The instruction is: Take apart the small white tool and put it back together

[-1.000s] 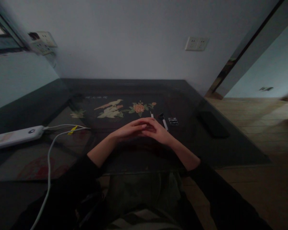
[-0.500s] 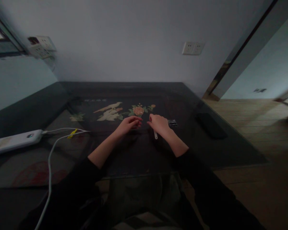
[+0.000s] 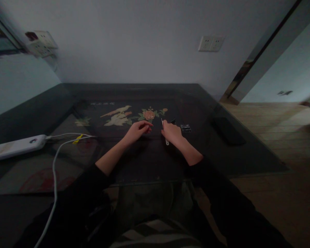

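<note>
My right hand (image 3: 172,133) rests on the dark glass-topped table (image 3: 150,165), closed round a thin white stick-like tool (image 3: 166,142). The tool's pale tip pokes up past my fingers, its other end shows below my palm. A small black item (image 3: 173,121) lies just beyond this hand. My left hand (image 3: 137,131) lies a short way to the left, fingers curled in towards the thumb in a pinch. What they hold, if anything, is too small to see. A small clear box (image 3: 185,128) sits right of my right hand.
A bird and flower picture (image 3: 124,115) lies under the glass behind my hands. A white power bank (image 3: 15,147) with white cables (image 3: 54,165) sits at the left. A black phone (image 3: 228,131) lies at the right, near the table's edge and wooden floor (image 3: 279,144).
My hands were clasped together a second ago and have come apart. The right hand has taken up the thin white tool and now holds it more upright.
</note>
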Demonstrator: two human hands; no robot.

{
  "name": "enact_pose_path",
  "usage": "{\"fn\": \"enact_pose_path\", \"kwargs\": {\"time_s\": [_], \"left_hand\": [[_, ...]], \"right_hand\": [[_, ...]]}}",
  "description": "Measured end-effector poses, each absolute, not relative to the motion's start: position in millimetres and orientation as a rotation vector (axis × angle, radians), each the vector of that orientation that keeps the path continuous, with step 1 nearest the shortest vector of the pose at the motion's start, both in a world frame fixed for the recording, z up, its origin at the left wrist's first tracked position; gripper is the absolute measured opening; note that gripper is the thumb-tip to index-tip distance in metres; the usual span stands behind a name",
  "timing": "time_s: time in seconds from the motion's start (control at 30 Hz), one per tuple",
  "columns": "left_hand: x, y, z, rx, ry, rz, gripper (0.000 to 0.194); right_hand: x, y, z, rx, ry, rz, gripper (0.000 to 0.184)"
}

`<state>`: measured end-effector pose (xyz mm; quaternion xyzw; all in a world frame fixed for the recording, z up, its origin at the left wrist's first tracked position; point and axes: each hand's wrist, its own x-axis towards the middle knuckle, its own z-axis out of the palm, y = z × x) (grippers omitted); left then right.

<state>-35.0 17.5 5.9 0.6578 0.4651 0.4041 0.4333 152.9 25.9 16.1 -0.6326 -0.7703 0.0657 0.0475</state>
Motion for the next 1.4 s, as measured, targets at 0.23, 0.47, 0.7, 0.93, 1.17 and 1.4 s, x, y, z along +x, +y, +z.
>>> {"fn": "enact_pose_path", "kwargs": {"time_s": [0.23, 0.47, 0.7, 0.93, 1.17, 1.4], "left_hand": [[-33.2, 18.8, -0.9, 1.744, 1.143, 0.914, 0.019], [-31.8, 17.3, -3.1, 1.761, 1.156, 0.888, 0.026], [-35.7, 20.5, -5.0, 1.807, 1.141, 0.982, 0.03], [-34.9, 21.9, -5.1, 1.772, 1.169, 1.008, 0.027], [-50.2, 31.3, 3.0, 1.653, 1.242, 1.112, 0.02], [-93.5, 49.7, 6.9, 1.624, 1.518, 1.104, 0.014]], "right_hand": [[152.5, 26.9, 15.6, -1.909, -2.309, 0.231, 0.028], [146.9, 26.6, 14.0, -1.648, -2.225, 0.331, 0.015], [137.4, 19.9, 8.1, -1.407, -2.14, 0.434, 0.01], [134.9, 18.4, 3.2, -1.225, -2.106, 0.534, 0.011], [143.5, 29.2, 2.2, -1.136, -2.031, 0.571, 0.021], [179.7, 51.0, 21.5, -1.575, -2.015, 0.334, 0.014]]}}
